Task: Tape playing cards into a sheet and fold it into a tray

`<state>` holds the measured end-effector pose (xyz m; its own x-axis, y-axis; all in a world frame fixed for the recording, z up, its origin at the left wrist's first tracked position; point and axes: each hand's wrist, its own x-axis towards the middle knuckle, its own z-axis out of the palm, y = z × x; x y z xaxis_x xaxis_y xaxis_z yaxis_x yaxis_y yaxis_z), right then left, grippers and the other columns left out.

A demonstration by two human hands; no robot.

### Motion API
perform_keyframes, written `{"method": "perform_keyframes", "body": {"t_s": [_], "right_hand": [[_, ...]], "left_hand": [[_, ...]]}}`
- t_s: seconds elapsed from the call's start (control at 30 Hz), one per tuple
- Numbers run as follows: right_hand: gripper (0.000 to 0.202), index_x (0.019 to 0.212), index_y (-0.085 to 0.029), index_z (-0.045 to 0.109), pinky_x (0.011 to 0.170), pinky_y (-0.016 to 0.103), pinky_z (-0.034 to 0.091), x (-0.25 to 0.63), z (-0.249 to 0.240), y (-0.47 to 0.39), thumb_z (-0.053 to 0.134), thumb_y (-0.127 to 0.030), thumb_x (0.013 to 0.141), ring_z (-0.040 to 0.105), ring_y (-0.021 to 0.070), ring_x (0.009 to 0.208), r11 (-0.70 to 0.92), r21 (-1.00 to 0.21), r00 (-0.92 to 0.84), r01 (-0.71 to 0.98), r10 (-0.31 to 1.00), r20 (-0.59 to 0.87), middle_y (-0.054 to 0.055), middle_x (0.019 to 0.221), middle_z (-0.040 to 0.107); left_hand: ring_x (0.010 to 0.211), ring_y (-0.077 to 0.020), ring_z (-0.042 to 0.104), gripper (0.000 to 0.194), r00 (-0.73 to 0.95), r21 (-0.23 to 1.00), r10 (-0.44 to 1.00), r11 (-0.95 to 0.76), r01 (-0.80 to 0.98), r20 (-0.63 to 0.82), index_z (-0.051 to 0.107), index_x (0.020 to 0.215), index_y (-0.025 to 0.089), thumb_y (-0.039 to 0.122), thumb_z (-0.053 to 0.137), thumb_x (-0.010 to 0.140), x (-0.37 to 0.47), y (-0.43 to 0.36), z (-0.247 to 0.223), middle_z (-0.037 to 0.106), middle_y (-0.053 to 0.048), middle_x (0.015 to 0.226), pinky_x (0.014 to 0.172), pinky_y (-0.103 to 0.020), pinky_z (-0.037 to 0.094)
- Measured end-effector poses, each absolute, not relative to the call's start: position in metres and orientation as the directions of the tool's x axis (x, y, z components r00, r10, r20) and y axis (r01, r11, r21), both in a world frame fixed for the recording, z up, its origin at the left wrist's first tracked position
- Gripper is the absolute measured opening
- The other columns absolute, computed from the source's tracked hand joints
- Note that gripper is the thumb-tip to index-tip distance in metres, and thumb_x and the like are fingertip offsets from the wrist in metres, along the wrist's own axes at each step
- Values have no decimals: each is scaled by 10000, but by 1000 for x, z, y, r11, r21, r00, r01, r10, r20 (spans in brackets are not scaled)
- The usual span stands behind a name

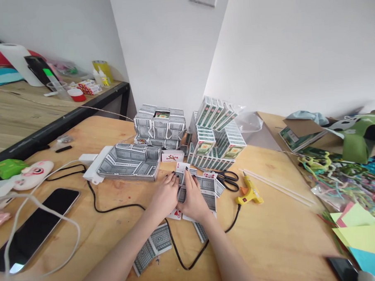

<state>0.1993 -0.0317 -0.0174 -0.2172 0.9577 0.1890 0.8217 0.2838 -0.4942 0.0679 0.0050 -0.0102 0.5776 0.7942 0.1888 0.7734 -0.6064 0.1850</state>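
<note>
My left hand (166,195) and my right hand (193,196) meet over a panel of joined playing cards (208,184) on the table. The fingers of both hands are close together and pressed around the cards between them; the hands partly hide what they grip. An ace of diamonds (181,167) shows face up beyond my fingertips. Below my hands a heart card (175,214) peeks out. Nearer to me lies a loose strip of joined cards (153,245), face down. Black scissors (228,180) and a yellow glue gun (250,190) rest right of the panel.
Behind stand a chest-like card box (160,125), an open card tray (129,161) and stacked card packs (216,135). The glue gun's black cable (183,263) loops past my forearms. A phone (38,225) lies left; craft scraps (347,171) cover the right side.
</note>
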Motion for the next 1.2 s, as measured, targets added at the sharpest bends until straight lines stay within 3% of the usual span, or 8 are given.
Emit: {"method": "perform_keyframes", "body": {"t_s": [0.2,0.37,0.53,0.63,0.73,0.9,1.13,1.2], "right_hand": [[803,1362,-38,280,1091,510,47,198,-10,-33,503,-225,614,176,273,1350,310,-446,-296,840,950,102,175,1431,280],[808,1371,-28,264,1088,507,43,196,-8,-34,503,-263,635,203,291,1341,292,-401,-276,869,956,99,188,1428,277],[802,1377,-28,241,1082,512,90,195,-9,-35,508,-388,712,224,298,1332,292,-382,-265,877,957,121,194,1416,302],[827,1382,-30,226,1077,521,113,195,-10,-35,470,-509,753,223,313,1328,277,-376,-241,884,960,142,190,1407,323],[832,1381,-40,236,1077,515,129,195,-10,-36,460,-547,761,198,326,1332,263,-358,-221,896,963,155,173,1414,321],[812,1382,-61,250,1074,516,129,195,-10,-35,485,-519,755,192,334,1330,253,-332,-215,909,966,147,161,1436,280],[722,1350,-78,332,1073,505,110,194,-9,-35,520,-389,727,195,331,1329,266,-321,-234,909,963,136,150,1440,278],[708,1347,-78,337,1074,502,101,193,-8,-35,514,-367,725,185,330,1332,262,-323,-231,909,964,132,149,1442,272]], "left_hand": [[1208,-285,430,417,582,141,803,-596,791,127,552,1132,-30,82,384,767,77,2,-4,536,-247,1193,1027,-424,310],[1222,-290,415,426,617,239,773,-633,736,146,571,1125,22,93,424,732,78,5,-2,559,-214,1181,1047,-446,283],[1265,-242,368,407,540,540,817,-553,634,203,544,1162,95,186,425,783,61,10,-10,490,-149,1290,1056,-411,306],[1225,-205,429,398,446,769,884,-381,513,140,494,1182,145,243,414,806,49,13,-13,507,-108,1284,1022,-384,357],[1152,-174,506,379,364,880,925,-258,399,106,437,1179,153,218,351,816,43,14,-13,553,-96,1232,984,-361,395],[1044,-162,585,344,310,796,941,-289,532,134,462,1094,182,148,371,765,45,8,-14,645,-48,1089,902,-320,453],[995,-241,594,424,464,430,854,-520,738,235,473,1177,163,144,413,758,58,-6,-7,604,-113,1129,850,-365,473],[986,-256,590,418,494,380,836,-548,745,238,485,1173,150,140,412,762,61,-7,-4,600,-129,1118,854,-384,467]]}}
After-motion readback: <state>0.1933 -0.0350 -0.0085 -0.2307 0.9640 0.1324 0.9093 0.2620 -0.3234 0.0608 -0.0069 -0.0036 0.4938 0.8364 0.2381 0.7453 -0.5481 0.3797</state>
